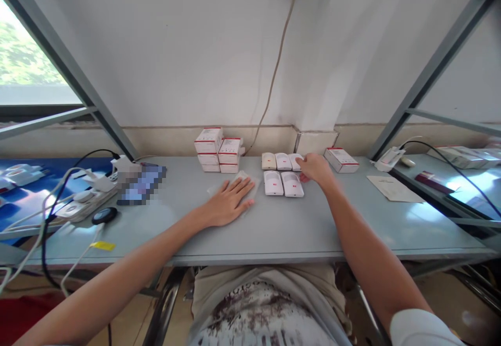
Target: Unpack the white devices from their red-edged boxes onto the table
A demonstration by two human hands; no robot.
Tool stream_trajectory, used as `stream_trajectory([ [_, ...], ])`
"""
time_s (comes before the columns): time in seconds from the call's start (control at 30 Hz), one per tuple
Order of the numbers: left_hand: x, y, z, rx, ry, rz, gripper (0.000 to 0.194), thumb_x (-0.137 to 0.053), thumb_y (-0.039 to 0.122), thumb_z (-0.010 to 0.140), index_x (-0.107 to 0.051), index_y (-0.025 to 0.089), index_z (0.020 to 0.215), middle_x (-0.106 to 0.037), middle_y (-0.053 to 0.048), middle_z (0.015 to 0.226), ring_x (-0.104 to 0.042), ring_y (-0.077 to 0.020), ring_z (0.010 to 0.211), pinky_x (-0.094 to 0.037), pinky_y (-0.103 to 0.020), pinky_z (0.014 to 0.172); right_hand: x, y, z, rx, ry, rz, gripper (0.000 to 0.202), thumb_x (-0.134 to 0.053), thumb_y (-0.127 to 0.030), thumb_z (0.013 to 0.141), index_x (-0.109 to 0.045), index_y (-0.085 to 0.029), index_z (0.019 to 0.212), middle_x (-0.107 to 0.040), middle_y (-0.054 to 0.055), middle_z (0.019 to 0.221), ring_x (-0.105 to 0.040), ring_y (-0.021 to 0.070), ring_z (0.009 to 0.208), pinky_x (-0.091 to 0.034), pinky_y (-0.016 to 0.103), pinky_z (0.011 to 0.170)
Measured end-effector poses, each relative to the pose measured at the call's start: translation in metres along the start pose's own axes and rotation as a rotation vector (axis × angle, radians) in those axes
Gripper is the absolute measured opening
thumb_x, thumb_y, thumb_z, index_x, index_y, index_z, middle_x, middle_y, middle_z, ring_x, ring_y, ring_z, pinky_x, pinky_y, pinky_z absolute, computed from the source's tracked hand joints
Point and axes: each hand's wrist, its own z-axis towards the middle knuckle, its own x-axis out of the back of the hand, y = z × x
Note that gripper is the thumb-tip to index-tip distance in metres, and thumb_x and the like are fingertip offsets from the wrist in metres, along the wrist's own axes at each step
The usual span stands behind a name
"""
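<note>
My left hand (230,202) lies flat with fingers spread on a thin clear plastic bag (250,179), pressed to the grey tabletop. Towards the back, my right hand (315,168) has its fingers closed at the right edge of a small white motion sensor (295,161), partly hiding it. This sensor ends a back row that also has a white sensor (283,162) and a more cream-coloured one (269,161). Two larger-looking white sensors, a left one (273,184) and a right one (292,185), lie in front, each with a small red mark.
White-and-red boxes (209,140) are stacked against the wall; a single box (341,159) lies right of my right hand. A phone (141,185), a power strip (84,202) with cables and a black round device (104,215) are at left. Paper (394,188) lies at right.
</note>
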Motion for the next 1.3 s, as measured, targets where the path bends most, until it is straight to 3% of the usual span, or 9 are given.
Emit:
stream_trajectory([
  [0.2, 0.004, 0.0, 0.001, 0.083, 0.13, 0.046, 0.074, -0.042, 0.071, 0.112, -0.042, 0.029, 0.173, -0.035, -0.011, 0.182, -0.034, -0.0407, 0.167, -0.028, -0.067, 0.133, 0.016, 0.02, 0.01, -0.08, 0.358, -0.138, 0.037, -0.05, -0.043, 0.108, -0.076, -0.017, 0.107, -0.079, 0.022, 0.104, -0.074, 0.0379, 0.111, -0.054, 0.05, 0.098],
  [0.4, 0.013, 0.004, 0.001, 0.188, 0.163, 0.023, 0.08, -0.043, 0.077, 0.108, -0.043, 0.028, 0.17, -0.046, -0.013, 0.176, -0.045, -0.0436, 0.158, -0.041, -0.064, 0.122, 0.022, 0.044, 0.022, -0.168, 0.59, -0.127, 0.039, -0.048, -0.036, 0.105, -0.07, -0.012, 0.125, -0.071, 0.027, 0.129, -0.061, 0.0431, 0.131, -0.05, 0.055, 0.105],
  [0.5, 0.015, 0.003, -0.001, 0.174, 0.207, 0.011, 0.076, -0.039, 0.077, 0.109, -0.049, 0.028, 0.166, -0.051, -0.013, 0.172, -0.051, -0.0421, 0.152, -0.045, -0.058, 0.118, 0.018, 0.061, 0.027, -0.237, 0.705, -0.156, 0.05, -0.056, -0.037, 0.099, -0.062, -0.006, 0.138, -0.061, 0.033, 0.145, -0.052, 0.0479, 0.142, -0.047, 0.06, 0.111],
  [0.67, 0.023, 0.012, -0.001, 0.206, 0.203, -0.018, 0.079, -0.038, 0.078, 0.108, -0.05, 0.024, 0.165, -0.051, -0.014, 0.171, -0.055, -0.0426, 0.147, -0.049, -0.054, 0.114, 0.003, 0.089, 0.034, -0.344, 0.586, -0.147, 0.073, -0.063, -0.047, 0.095, -0.05, -0.001, 0.151, -0.048, 0.038, 0.16, -0.038, 0.0533, 0.156, -0.034, 0.069, 0.123],
  [0.83, 0.035, 0.029, 0.006, 0.323, 0.04, -0.008, 0.09, -0.045, 0.078, 0.103, -0.036, 0.023, 0.174, -0.029, -0.015, 0.184, -0.042, -0.0479, 0.158, -0.048, -0.056, 0.116, -0.004, 0.096, 0.036, -0.396, 0.489, -0.126, 0.076, -0.068, -0.046, 0.092, -0.047, -0.005, 0.152, -0.048, 0.038, 0.159, -0.048, 0.0528, 0.149, -0.035, 0.071, 0.121],
  [0.93, 0.04, 0.023, 0.013, 0.316, -0.063, 0.007, 0.093, -0.065, 0.066, 0.096, -0.037, 0.026, 0.174, -0.024, -0.014, 0.186, -0.036, -0.0492, 0.163, -0.05, -0.056, 0.115, -0.001, 0.094, 0.036, -0.392, 0.51, -0.133, 0.07, -0.069, -0.036, 0.091, -0.048, -0.003, 0.149, -0.052, 0.038, 0.155, -0.049, 0.051, 0.149, -0.041, 0.066, 0.118],
  [1.03, 0.049, 0.008, 0.022, 0.274, -0.122, -0.031, 0.093, -0.077, 0.053, 0.088, -0.043, 0.028, 0.171, -0.029, -0.013, 0.184, -0.034, -0.0486, 0.165, -0.048, -0.056, 0.119, 0.001, 0.091, 0.037, -0.387, 0.498, -0.121, 0.08, -0.075, -0.033, 0.084, -0.045, 0.001, 0.15, -0.053, 0.041, 0.152, -0.051, 0.0506, 0.147, -0.045, 0.063, 0.116],
  [1.17, 0.064, 0.0, 0.033, 0.239, -0.035, -0.052, 0.08, -0.071, 0.049, 0.095, -0.047, 0.027, 0.168, -0.042, -0.015, 0.178, -0.043, -0.0459, 0.16, -0.045, -0.058, 0.122, 0.001, 0.085, 0.038, -0.356, 0.539, -0.12, 0.09, -0.078, -0.035, 0.08, -0.042, 0.001, 0.153, -0.055, 0.041, 0.148, -0.053, 0.0516, 0.144, -0.045, 0.063, 0.114],
  [1.3, 0.074, 0.011, 0.043, 0.196, 0.241, -0.149, 0.058, -0.059, 0.055, 0.106, -0.062, 0.023, 0.154, -0.066, -0.015, 0.155, -0.063, -0.0382, 0.14, -0.05, -0.05, 0.115, 0.0, 0.067, 0.037, -0.258, 0.659, -0.104, 0.086, -0.075, -0.037, 0.08, -0.045, -0.001, 0.152, -0.054, 0.037, 0.147, -0.054, 0.0516, 0.139, -0.046, 0.066, 0.112],
])
